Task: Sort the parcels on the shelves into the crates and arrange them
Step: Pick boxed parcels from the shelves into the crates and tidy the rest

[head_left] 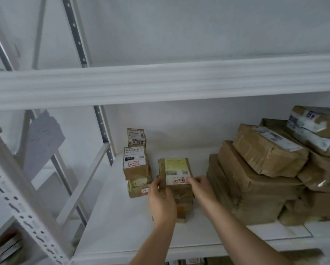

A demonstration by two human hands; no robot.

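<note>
You're reaching both hands into the white shelf [106, 217] and working the small stack of brown parcels [179, 194] sitting mid-shelf. Your left hand [161, 200] is wrapping round the stack's left side, fingers curled on the top parcel [176, 170] near its left edge. Your right hand [199, 185] is pinching the near right corner of that same top parcel, fingertips on the yellowish label with the red-outlined marking. Both hands are holding it, neither spread wide. The top parcel is lying flat on the stack, label up. Can't tell if it's lifting clear or still resting on the ones below.

Left of it, just beside, a second small stack [137, 169] is standing with a white-labelled box on top, black "010" patch and red-outlined tag showing. Behind that, at the far wall, a single small labelled parcel [136, 137] is standing apart.

On the right, a pile of larger brown taped parcels [256, 188] is sitting near your right hand, not touching it; a white-and-blue wrapped parcel [317, 127] is topping its far right end.

An upper shelf beam [160, 83] is crossing above. A perforated upright [22, 207] is leaning through the near left.
</note>
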